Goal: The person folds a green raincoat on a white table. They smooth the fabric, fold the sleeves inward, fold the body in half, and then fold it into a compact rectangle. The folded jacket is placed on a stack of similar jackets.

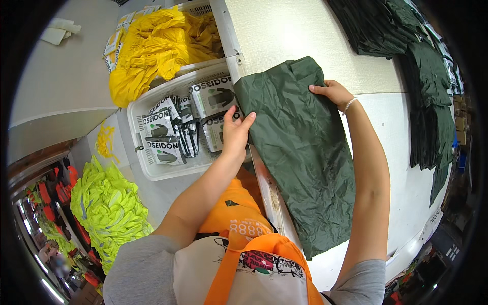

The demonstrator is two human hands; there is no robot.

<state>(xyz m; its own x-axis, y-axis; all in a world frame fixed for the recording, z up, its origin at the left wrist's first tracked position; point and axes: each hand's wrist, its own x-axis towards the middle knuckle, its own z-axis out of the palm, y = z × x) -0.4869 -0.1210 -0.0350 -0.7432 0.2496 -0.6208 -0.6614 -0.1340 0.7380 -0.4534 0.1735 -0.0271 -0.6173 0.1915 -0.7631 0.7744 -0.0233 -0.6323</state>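
Note:
A dark green raincoat (300,147), folded into a long, creased rectangle, lies slantwise across the white table's edge, its lower end near my body. My right hand (334,95) grips its upper right edge, thumb on top and the other fingers hidden beneath. Beside the upper left edge is my left hand (236,133), thumb and fingers apart, the thumb at the fabric's border. I cannot tell whether it touches. Just left of that hand, a white plastic basket (152,174) holds several flat packages (165,151) with a dark green garment pictured on them.
Yellow garments (157,46) overflow another basket at the upper left. Stacks of dark green and black folded garments (429,101) line the table's (290,25) right side. A lime-yellow heap of clothing (109,208) is at lower left. A white cloth (60,31) lies far left.

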